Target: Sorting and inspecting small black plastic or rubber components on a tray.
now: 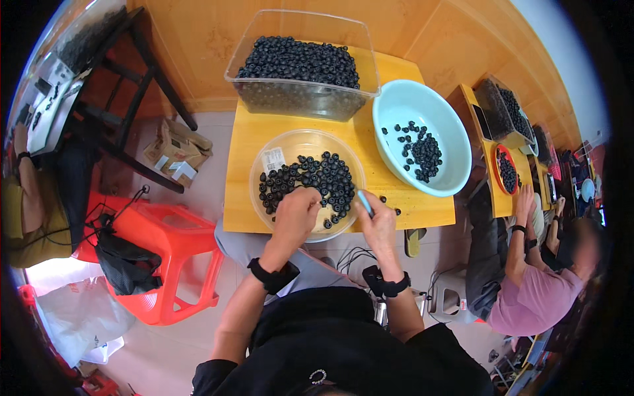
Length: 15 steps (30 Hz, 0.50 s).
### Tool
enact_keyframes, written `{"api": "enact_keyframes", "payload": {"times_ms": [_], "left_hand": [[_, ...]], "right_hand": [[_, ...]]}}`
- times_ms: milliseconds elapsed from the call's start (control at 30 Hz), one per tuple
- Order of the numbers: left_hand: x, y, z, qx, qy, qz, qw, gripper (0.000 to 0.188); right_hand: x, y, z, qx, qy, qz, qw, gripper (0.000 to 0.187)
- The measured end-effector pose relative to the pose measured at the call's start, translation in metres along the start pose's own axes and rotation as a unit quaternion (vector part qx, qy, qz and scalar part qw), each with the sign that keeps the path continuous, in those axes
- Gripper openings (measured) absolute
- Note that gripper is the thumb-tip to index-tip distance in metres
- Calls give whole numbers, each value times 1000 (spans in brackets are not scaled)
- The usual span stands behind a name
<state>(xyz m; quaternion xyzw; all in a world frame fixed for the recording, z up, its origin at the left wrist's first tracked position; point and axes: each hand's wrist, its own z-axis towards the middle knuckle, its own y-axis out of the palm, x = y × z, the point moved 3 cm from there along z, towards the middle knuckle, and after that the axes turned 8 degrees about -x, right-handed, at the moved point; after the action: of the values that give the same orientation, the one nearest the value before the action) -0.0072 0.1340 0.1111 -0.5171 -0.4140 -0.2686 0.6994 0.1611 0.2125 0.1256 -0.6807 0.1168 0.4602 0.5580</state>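
My left hand [297, 211] is over the near side of a round, clear plastic basin [259, 165], its fingers curled together; whatever they pinch is hidden. Small black round parts with holes [337, 177], like thick rings or beads, lie heaped in that basin. At the basin's right rim, my right hand [379, 228] grips a light-blue stick-like handle [365, 203]; I cannot make out what tool it belongs to. A few loose black parts [383, 198] rest on the yellow table [422, 214] beside this hand.
A large clear bin [300, 99] full of black parts stands at the back. To the right sits a light-blue basin [456, 152] with more of them. A red plastic stool [165, 231] and a cardboard box [178, 150] are at left. Other people work at tables on both sides.
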Motion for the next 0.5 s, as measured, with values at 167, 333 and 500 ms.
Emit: {"api": "enact_keyframes", "payload": {"times_ms": [167,333,500], "left_hand": [[15,25,7,-11,-10,142,990,15],[11,35,9,-23,14,213,977,17],[9,21,6,-27,10,165,986,15]], "right_hand": [[2,10,-3,-26,9,6,1000,22],[-2,9,-3,-30,-4,14,999,21],[1,10,-3,-30,2,15,999,21]]}}
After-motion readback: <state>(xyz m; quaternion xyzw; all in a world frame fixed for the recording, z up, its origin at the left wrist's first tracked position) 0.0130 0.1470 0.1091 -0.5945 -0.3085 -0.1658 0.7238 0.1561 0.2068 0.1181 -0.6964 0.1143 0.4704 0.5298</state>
